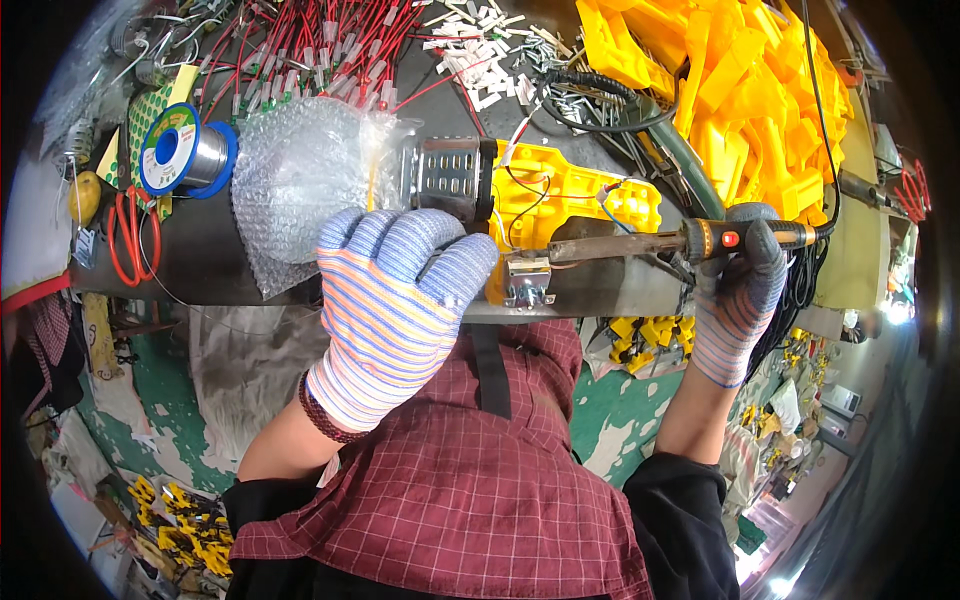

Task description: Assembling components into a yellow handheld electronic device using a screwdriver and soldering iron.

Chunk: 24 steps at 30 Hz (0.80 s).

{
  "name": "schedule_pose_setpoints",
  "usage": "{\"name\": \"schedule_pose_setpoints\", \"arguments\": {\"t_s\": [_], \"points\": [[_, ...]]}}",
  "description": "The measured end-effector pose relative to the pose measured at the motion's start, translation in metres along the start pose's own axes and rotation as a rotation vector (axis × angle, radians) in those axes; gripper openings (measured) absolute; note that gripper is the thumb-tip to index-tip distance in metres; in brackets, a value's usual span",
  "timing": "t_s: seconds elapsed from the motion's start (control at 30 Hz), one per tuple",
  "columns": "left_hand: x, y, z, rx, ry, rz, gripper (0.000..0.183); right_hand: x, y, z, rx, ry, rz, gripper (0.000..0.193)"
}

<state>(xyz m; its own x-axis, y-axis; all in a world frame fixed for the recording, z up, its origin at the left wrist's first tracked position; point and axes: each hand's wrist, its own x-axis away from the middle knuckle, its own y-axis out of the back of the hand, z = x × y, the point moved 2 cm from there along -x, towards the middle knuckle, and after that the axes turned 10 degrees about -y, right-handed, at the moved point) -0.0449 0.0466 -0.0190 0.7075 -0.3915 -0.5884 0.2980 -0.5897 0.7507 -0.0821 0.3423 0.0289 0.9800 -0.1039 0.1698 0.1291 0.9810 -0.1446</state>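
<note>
My left hand (400, 300), in a striped knit glove, is closed, knuckles up, beside a bubble-wrapped bundle (290, 185) and a slotted metal cylinder (449, 172). Its fingertips and whatever they hold are hidden; a thin solder wire (215, 312) runs toward it from the blue spool (180, 150). The cylinder joins an open yellow plastic housing (540, 195) with loose wires inside. In my gloved right hand (742, 290) is a soldering iron (700, 240), held level and pointing left. Its tip reaches a small silver metal part (528, 282) at the bench's front edge; contact is unclear.
Red wires with clear connectors (340, 50) and white pieces (485, 60) cover the back. Yellow housings (745, 90) pile up at the back right, beside a dark green tool (680, 150). Orange-handled scissors (130, 240) lie left. The iron's black cord (828, 130) hangs at the right.
</note>
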Motion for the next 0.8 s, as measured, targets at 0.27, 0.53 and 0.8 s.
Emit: {"name": "schedule_pose_setpoints", "arguments": {"t_s": [0.27,0.53,0.8], "points": [[-0.002,-0.003,0.000,-0.007,-0.011,-0.016,0.027,0.001,-0.001,-0.004,0.002,0.017,-0.096,0.018],[-0.007,-0.004,-0.003,-0.015,-0.012,0.001,0.028,0.003,0.007,-0.009,-0.004,0.052,-0.025,0.019],[-0.010,-0.003,-0.004,-0.020,-0.007,0.010,0.026,0.003,0.030,-0.019,0.114,0.147,0.021,0.025]]}}
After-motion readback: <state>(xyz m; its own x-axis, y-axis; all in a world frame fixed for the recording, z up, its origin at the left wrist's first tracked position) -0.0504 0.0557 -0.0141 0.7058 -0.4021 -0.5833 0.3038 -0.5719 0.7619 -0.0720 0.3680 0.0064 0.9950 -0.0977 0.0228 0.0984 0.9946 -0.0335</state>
